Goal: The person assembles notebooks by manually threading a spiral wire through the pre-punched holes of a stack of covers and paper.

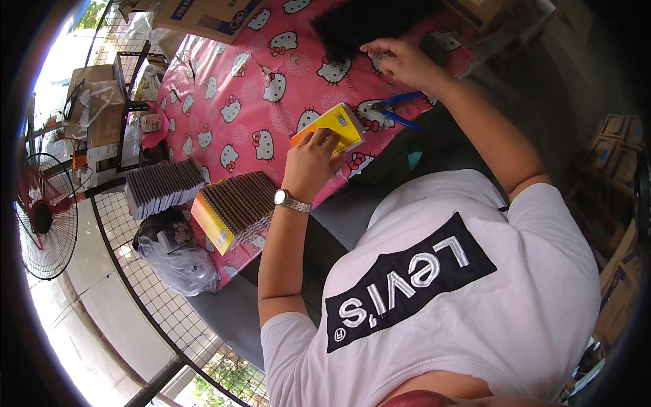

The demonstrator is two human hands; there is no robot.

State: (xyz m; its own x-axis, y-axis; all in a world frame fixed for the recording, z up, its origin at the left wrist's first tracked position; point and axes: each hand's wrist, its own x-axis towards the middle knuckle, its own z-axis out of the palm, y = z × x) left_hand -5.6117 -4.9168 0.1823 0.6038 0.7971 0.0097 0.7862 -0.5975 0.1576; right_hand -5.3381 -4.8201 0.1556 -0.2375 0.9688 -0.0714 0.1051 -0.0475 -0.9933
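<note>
My left hand (312,161), with a metal watch on its wrist, rests with curled fingers on a small yellow and orange notebook (347,129) and holds it against the table. A row of punched holes runs along the notebook's near edge. Farther right, my right hand (407,62) is raised beside a dark heap of what look like thin black binding coils (352,30). Its thumb and forefinger are pinched together; what is between them is too small to make out. Blue-handled pliers (400,112) lie between the notebook and my right forearm.
Spiral-bound notebooks stand in a yellow-covered stack (234,207) and a darker stack (163,188) at the left table edge. A clear plastic bag (180,261) hangs beside them. A cardboard box (203,17) sits at the far side. A fan (44,217) stands at far left.
</note>
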